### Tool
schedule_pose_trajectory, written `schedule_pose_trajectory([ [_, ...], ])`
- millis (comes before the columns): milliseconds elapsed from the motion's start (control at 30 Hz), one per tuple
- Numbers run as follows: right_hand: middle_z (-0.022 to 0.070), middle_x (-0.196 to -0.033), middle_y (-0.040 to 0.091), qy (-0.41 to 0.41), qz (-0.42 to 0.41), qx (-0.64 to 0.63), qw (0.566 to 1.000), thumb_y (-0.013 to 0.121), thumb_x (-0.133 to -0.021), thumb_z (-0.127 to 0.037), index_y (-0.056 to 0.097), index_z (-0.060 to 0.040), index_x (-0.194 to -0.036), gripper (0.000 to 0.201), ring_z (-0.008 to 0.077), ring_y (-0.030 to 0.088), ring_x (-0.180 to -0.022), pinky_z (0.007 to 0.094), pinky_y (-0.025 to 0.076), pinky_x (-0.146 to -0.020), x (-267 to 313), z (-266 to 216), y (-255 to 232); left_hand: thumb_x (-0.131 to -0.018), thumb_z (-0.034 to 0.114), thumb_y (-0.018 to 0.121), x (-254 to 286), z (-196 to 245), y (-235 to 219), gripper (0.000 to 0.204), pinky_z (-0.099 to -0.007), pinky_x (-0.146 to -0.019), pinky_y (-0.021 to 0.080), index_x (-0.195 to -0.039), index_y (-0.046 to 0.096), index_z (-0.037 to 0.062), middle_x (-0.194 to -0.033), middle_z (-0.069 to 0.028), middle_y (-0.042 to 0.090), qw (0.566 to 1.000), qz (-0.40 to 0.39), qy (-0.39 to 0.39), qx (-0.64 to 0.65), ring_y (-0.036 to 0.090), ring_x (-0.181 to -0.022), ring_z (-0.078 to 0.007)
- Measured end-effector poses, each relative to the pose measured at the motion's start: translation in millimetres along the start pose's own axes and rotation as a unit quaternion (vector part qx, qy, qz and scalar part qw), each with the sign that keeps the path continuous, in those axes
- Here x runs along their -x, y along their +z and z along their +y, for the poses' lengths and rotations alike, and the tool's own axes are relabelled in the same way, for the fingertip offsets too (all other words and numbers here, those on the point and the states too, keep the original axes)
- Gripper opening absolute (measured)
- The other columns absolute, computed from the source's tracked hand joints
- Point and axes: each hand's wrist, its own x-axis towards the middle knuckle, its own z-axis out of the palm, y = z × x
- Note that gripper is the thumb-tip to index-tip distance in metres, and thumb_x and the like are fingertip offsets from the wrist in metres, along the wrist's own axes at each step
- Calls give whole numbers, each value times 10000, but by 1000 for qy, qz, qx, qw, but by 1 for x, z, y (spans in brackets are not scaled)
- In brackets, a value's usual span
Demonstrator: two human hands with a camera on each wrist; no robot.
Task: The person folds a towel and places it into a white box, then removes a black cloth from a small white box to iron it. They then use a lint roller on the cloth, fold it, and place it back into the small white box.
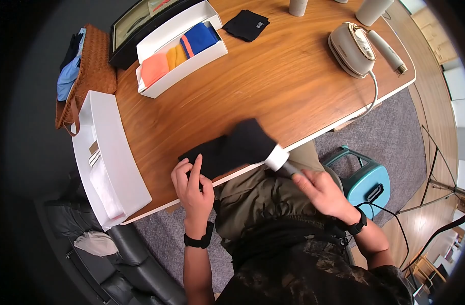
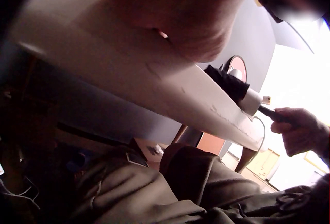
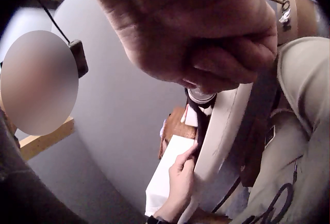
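Note:
A black sock lies flat along the near edge of the wooden table. My left hand rests at the sock's left end, with its index finger extended over the fabric. My right hand grips the dark handle of a lint roller, whose white roll meets the sock's right end. From the left wrist view, the white roll sits at the table edge with black fabric beside it. The right wrist view shows my curled right fingers close above the roller, partly hiding it.
A white box of folded coloured socks stands at the back left. Nearer is another white box holding white items, beside a woven basket. A folded black cloth and corded steamer lie farther back. A teal stool stands right.

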Motion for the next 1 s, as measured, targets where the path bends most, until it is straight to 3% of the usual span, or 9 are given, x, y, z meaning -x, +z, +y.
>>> schedule_pose_trajectory([
  [67, 201, -628, 524, 43, 24, -68, 996, 572, -1086, -350, 634, 34, -889, 436, 323, 534, -578, 438, 454, -612, -3, 12, -8, -818, -69, 592, 0, -1, -1, 509, -520, -1000, 481, -1307, 705, 15, -1062, -148, 531, 1000, -1, 1, -1, 568, -1149, -385],
  [300, 223, -648, 526, 37, 52, -33, 997, 574, -1084, -355, 612, 30, -859, 447, 372, 528, -602, 442, 445, -610, 1, 18, -17, -829, -81, 543, 0, 2, 0, 546, -515, -1039, 449, -1342, 696, 26, -1074, -147, 529, 1000, -11, -8, 3, 554, -1168, -382],
  [400, 184, -627, 488, 29, 73, -37, 996, 572, -1090, -355, 588, 35, -844, 461, 291, 510, -576, 419, 431, -595, 0, 25, -17, -830, -83, 540, 1, 1, -1, 549, -518, -1041, 448, -1345, 694, 25, -1077, -148, 529, 1000, -14, -9, 2, 553, -1170, -384],
  [567, -2, -623, 416, 70, 122, -151, 979, 555, -1110, -349, 569, 13, -810, 470, 78, 408, -628, 325, 362, -558, -1, 33, -29, -819, -74, 567, 0, 1, 0, 535, -517, -1011, 471, -1329, 698, 23, -1071, -143, 526, 1000, -10, 1, -5, 557, -1166, -380],
  [733, -68, -656, 508, 50, 90, -232, 967, 511, -1126, -361, 614, -46, -960, 371, 30, 463, -538, 235, 366, -494, 20, 12, -23, -836, -62, 571, 0, 3, -1, 495, -514, -1016, 468, -1308, 699, 13, -1076, -147, 539, 1000, -10, -10, -3, 562, -1174, -387],
  [833, -14, -636, 598, -8, -147, -245, 958, 535, -1118, -321, 598, -41, -1048, 295, 71, 599, -559, 271, 463, -526, 19, -15, 8, -850, -60, 568, -1, 3, -1, 423, -513, -1021, 466, -1243, 712, 2, -1085, -155, 571, 1000, -4, -22, 19, 566, -1188, -388],
  [867, 4, -608, 587, -44, -172, -209, 962, 538, -1117, -326, 564, -40, -989, 315, 97, 605, -545, 291, 472, -529, 14, -18, 18, -866, -58, 580, -3, 6, -2, 315, -514, -1026, 463, -1154, 697, -11, -1102, -168, 604, 999, 2, -33, 42, 573, -1196, -400],
  [967, 175, -593, 581, -115, -154, -129, 973, 538, -1102, -313, 516, -23, -942, 332, 407, 624, -565, 479, 472, -539, 2, -24, 43, -878, -53, 597, -3, 6, -4, 246, -518, -1029, 460, -1113, 655, -10, -1120, -182, 615, 995, 21, -55, 75, 578, -1196, -418],
  [1000, 175, -593, 581, -117, -160, -128, 972, 538, -1102, -313, 516, -23, -942, 332, 407, 624, -565, 479, 472, -539, -1, -19, 49, -881, -41, 613, -3, 6, -4, 228, -518, -1029, 459, -1107, 618, -6, -1125, -189, 617, 996, 22, -57, 70, 581, -1194, -429],
])
